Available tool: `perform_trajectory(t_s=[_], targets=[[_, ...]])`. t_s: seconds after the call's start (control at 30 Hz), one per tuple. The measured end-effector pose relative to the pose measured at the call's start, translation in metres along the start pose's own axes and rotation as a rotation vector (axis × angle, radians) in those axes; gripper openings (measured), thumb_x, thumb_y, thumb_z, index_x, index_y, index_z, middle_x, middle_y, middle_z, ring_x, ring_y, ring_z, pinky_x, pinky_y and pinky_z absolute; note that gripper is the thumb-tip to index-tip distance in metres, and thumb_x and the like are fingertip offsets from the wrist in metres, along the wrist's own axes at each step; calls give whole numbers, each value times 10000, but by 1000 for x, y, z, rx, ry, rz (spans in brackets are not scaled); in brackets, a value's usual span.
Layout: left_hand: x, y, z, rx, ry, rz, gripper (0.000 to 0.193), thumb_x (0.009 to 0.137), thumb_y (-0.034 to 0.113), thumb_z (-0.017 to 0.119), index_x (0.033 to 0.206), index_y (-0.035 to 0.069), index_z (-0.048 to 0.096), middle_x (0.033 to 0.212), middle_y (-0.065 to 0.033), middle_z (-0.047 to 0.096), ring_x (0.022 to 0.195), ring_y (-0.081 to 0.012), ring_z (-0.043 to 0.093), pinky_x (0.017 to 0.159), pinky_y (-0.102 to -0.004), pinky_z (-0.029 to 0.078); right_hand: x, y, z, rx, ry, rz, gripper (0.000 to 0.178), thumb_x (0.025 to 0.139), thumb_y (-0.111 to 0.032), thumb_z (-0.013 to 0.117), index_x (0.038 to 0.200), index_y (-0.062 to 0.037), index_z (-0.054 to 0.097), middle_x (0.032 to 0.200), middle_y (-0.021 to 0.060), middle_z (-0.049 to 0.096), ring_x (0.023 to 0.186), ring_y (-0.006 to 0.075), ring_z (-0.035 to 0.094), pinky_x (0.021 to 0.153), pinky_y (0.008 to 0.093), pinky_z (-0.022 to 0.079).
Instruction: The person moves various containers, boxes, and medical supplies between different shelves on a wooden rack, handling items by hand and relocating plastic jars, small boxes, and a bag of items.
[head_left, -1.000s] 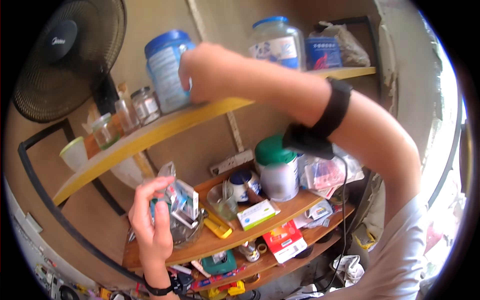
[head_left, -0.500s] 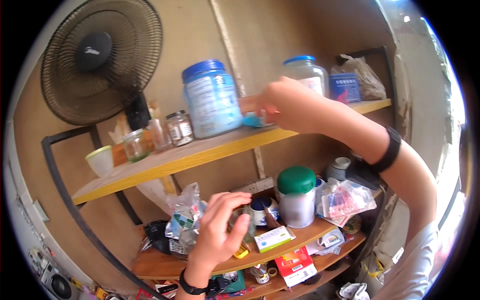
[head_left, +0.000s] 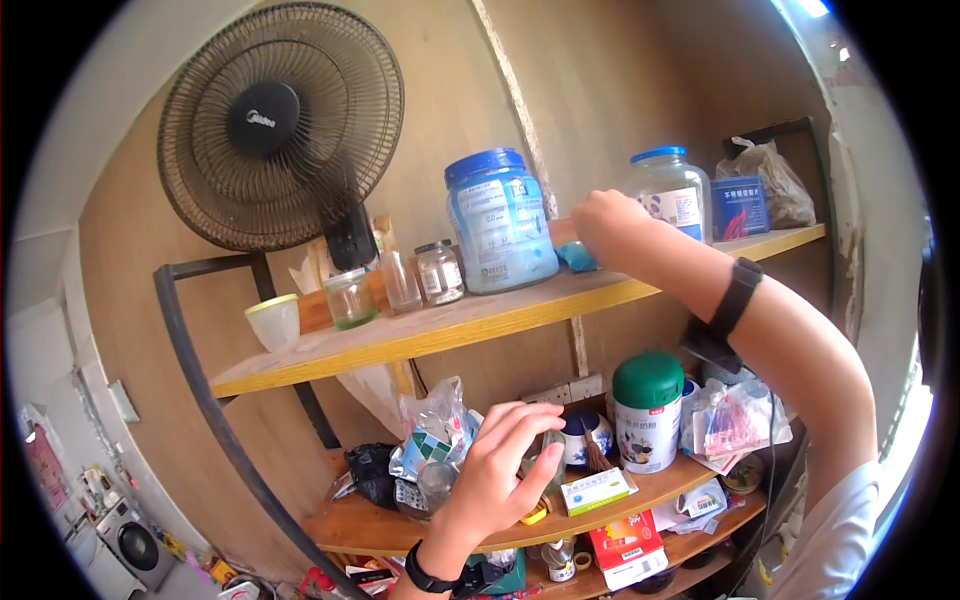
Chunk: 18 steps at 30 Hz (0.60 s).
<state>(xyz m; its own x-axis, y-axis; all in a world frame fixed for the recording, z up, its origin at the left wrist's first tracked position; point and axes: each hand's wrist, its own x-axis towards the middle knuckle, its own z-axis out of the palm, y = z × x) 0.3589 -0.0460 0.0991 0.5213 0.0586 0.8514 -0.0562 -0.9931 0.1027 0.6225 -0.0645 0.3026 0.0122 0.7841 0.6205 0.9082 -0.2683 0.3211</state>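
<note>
My right hand (head_left: 612, 232) is closed at the upper shelf, between a large blue-lidded plastic jar (head_left: 503, 230) and a clear glass jar (head_left: 672, 195) with a blue lid. A crumpled blue cloth (head_left: 577, 257) pokes out from under its fingers, against the shelf top; the fingertips themselves are mostly hidden. Lower down, my left hand (head_left: 508, 468) hangs in front of the lower shelf with fingers spread and nothing in it. Behind it stand a clear glass (head_left: 437, 482) and a small white-and-blue pot (head_left: 587, 437).
Small jars (head_left: 440, 272), a drinking glass (head_left: 400, 283) and a white cup (head_left: 273, 324) line the yellow-edged shelf (head_left: 430, 335). Behind them is a fan (head_left: 265, 118). Below stand a green-lidded can (head_left: 647, 415) and plastic bags (head_left: 738, 415). A black metal frame (head_left: 205, 370) borders the left.
The view has swung, so the shelves and fan appear farther right. My right hand sits slightly nearer the large blue-lidded jar, still with the blue cloth. My left hand remains spread.
</note>
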Motion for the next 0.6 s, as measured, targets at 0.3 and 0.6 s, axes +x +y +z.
perform_trajectory(t_s=[0.3,0.6], targets=[[-14,-1,-17,14,6,-25,191,1003,119,692,1161,16,720,1283,-153,776,1185,-366,704,1087,-464,510,-17,12,-14,324,29,-33,231,871,-70,763,1087,-22,830,1165,230,802,1073,435,780,943,490,641],[-16,-11,0,-1,12,13,271,1026,121,713,1275,15,697,1295,-151,765,1215,-367,688,1053,-453,549,-61,61,-34,474,801,8,141,1000,-97,698,1100,-19,761,1019,204,800,929,398,782,834,450,619]])
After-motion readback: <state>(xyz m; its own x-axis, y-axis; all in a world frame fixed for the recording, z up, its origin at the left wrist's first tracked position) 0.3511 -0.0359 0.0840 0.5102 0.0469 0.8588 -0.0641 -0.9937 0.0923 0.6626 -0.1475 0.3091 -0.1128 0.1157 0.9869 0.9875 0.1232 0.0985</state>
